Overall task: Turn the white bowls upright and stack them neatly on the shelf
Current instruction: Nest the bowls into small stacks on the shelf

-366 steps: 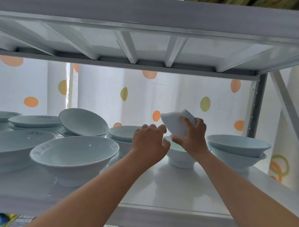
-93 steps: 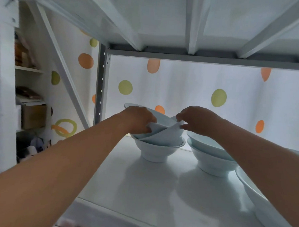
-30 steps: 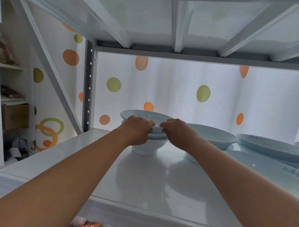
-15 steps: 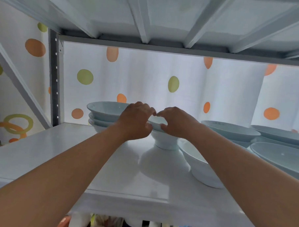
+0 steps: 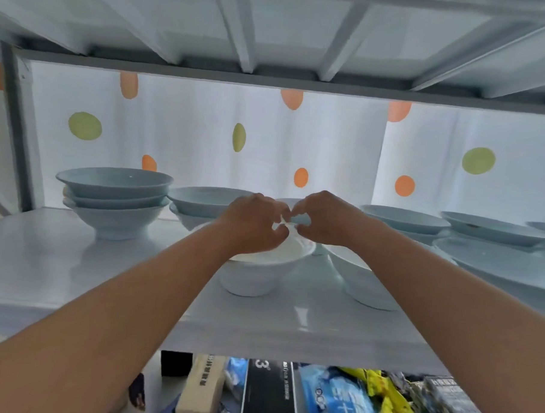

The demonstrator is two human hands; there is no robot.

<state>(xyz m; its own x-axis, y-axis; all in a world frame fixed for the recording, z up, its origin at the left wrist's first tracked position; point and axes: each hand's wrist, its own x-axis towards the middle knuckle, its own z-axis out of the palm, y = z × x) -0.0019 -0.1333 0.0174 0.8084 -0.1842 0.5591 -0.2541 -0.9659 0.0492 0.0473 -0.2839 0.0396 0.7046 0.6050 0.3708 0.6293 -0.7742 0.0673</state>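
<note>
A small white bowl (image 5: 252, 275) stands upright near the middle of the white shelf (image 5: 74, 279). My left hand (image 5: 254, 225) and my right hand (image 5: 325, 218) meet over its far rim, fingers curled and pinching the edge. The left hand hides much of the bowl's opening. At the far left, a stack of three upright white bowls (image 5: 113, 201) stands beside a lower stack of two bowls (image 5: 207, 202). Another upright bowl (image 5: 366, 283) sits just right of the small one, partly under my right forearm.
Wide shallow bowls (image 5: 403, 219) (image 5: 495, 229) line the right back, with a large one (image 5: 509, 268) in front. The upper shelf's beams (image 5: 247, 33) hang low overhead. A grey post (image 5: 17, 126) marks the left end. Packaged goods (image 5: 334, 399) fill the level below.
The view has swung right and dropped. My hands have left the three-bowl stack and now sit on a small bowl nearer the shelf's front edge.
</note>
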